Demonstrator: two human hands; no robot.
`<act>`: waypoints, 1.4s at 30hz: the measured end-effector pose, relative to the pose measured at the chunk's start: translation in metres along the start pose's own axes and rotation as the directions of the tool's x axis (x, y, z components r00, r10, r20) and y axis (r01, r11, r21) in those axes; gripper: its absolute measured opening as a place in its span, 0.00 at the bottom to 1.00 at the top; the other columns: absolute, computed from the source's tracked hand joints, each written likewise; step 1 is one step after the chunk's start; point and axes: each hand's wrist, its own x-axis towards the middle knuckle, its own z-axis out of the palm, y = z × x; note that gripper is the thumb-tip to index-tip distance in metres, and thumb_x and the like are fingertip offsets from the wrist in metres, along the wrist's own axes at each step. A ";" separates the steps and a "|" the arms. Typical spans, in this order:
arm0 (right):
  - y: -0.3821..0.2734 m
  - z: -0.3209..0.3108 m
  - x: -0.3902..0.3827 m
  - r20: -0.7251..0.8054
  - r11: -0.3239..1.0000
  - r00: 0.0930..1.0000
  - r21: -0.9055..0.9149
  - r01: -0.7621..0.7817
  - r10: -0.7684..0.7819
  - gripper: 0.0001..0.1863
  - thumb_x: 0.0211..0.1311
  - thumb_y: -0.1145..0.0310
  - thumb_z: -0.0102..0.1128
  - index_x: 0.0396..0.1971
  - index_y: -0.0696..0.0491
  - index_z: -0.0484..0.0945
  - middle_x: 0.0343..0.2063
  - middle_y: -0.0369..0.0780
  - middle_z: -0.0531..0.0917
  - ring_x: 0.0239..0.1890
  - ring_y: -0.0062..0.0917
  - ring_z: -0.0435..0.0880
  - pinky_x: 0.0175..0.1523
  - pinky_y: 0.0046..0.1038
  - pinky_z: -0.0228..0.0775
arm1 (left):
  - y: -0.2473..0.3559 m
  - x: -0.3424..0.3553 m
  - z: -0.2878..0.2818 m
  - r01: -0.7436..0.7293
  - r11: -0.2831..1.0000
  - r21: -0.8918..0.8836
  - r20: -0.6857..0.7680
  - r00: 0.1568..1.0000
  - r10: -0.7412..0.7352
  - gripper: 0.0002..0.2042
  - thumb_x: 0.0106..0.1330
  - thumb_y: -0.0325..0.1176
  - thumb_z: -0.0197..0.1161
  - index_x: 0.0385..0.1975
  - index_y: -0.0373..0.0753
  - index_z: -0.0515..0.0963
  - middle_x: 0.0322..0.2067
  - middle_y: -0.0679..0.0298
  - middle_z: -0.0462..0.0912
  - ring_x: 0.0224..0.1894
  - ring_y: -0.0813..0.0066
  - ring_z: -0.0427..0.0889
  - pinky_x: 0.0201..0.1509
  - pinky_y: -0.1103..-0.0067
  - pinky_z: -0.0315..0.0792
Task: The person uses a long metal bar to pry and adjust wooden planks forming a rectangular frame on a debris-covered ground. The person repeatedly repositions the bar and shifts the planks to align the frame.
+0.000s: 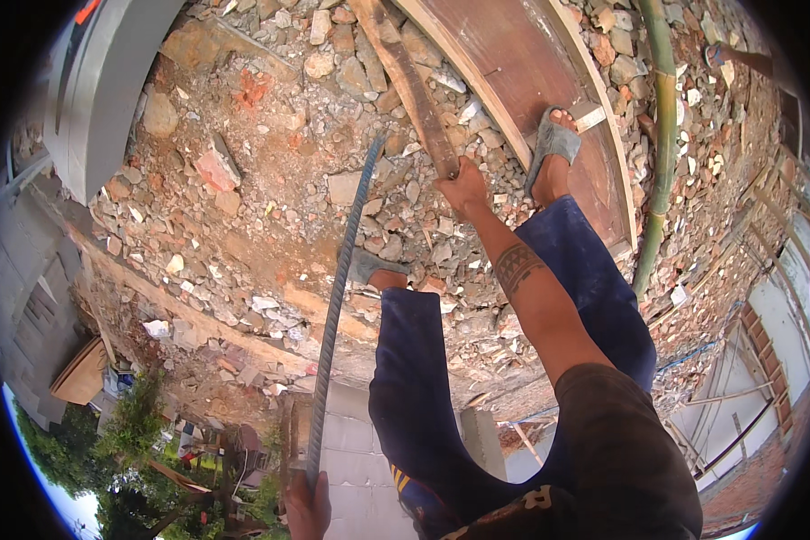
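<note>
A long ribbed steel bar (pixel 337 288) slants up from the lower edge to the rubble ahead. My left hand (pixel 308 508) is closed round its near end. Farther out, my right hand (pixel 463 189) grips the near end of a narrow, rough wooden plank (pixel 416 94), with the arm stretched forward. The plank runs away toward the top edge, over broken stone. Just right of it lies a reddish-brown wooden panel (pixel 522 67) with pale raised edges. My right foot in a grey sandal (pixel 556 148) stands on that panel; my left sandal (pixel 369 267) rests on the rubble.
Stones and brick pieces (pixel 216 171) cover the uneven ground. A green bamboo pole (pixel 664 117) lies along the right side. At the upper left stands a large grey smooth-sided object (pixel 112 81). Another person's foot (pixel 718 56) shows at the far right.
</note>
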 end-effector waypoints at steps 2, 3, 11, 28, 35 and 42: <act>-0.008 -0.012 -0.024 0.027 0.995 0.999 0.096 0.014 -0.017 0.35 0.43 0.58 0.75 0.49 0.58 0.68 0.44 0.54 0.80 0.47 0.48 0.82 0.52 0.42 0.74 | 0.006 -0.001 -0.005 0.035 0.999 0.032 -0.010 0.999 -0.034 0.15 0.69 0.40 0.59 0.29 0.31 0.73 0.16 0.49 0.76 0.23 0.49 0.79 0.28 0.61 0.68; -0.020 -0.022 -0.037 0.054 0.992 0.999 0.130 0.002 -0.009 0.35 0.43 0.59 0.74 0.50 0.58 0.67 0.44 0.54 0.79 0.48 0.47 0.82 0.52 0.43 0.73 | -0.007 0.005 -0.004 -0.123 0.959 0.256 -0.104 0.983 0.154 0.16 0.69 0.39 0.59 0.28 0.31 0.73 0.17 0.48 0.76 0.24 0.46 0.78 0.27 0.60 0.67; -0.115 -0.100 -0.114 -0.227 0.975 0.971 -0.223 0.022 -0.073 0.17 0.58 0.77 0.58 0.45 0.54 0.65 0.44 0.52 0.79 0.45 0.45 0.84 0.48 0.41 0.78 | -0.010 0.005 -0.056 -0.295 0.897 0.330 -0.214 0.902 0.376 0.14 0.66 0.39 0.62 0.25 0.34 0.73 0.20 0.45 0.77 0.25 0.40 0.78 0.27 0.56 0.67; -0.004 -0.163 0.015 0.018 0.954 0.985 -0.243 0.173 -0.174 0.38 0.47 0.57 0.68 0.57 0.56 0.62 0.50 0.53 0.77 0.52 0.47 0.79 0.57 0.45 0.71 | 0.021 0.024 -0.064 -0.030 0.905 0.424 -0.280 0.946 0.162 0.22 0.65 0.43 0.64 0.18 0.30 0.70 0.14 0.48 0.70 0.17 0.53 0.70 0.24 0.61 0.61; 0.047 -0.152 0.068 -0.027 0.905 0.942 -0.291 0.312 -0.333 0.36 0.48 0.58 0.68 0.56 0.53 0.63 0.50 0.51 0.78 0.54 0.48 0.78 0.60 0.49 0.66 | 0.058 0.022 -0.077 0.025 0.895 0.445 -0.260 0.960 0.102 0.24 0.66 0.44 0.63 0.17 0.30 0.67 0.12 0.50 0.64 0.16 0.51 0.62 0.24 0.61 0.58; 0.039 -0.150 0.082 0.048 0.876 0.938 -0.342 0.339 -0.344 0.33 0.46 0.55 0.69 0.50 0.57 0.68 0.42 0.50 0.82 0.47 0.47 0.82 0.52 0.42 0.73 | 0.093 0.008 -0.075 0.121 0.889 0.442 -0.248 0.969 -0.009 0.24 0.63 0.49 0.65 0.21 0.31 0.72 0.16 0.45 0.74 0.23 0.40 0.75 0.28 0.57 0.66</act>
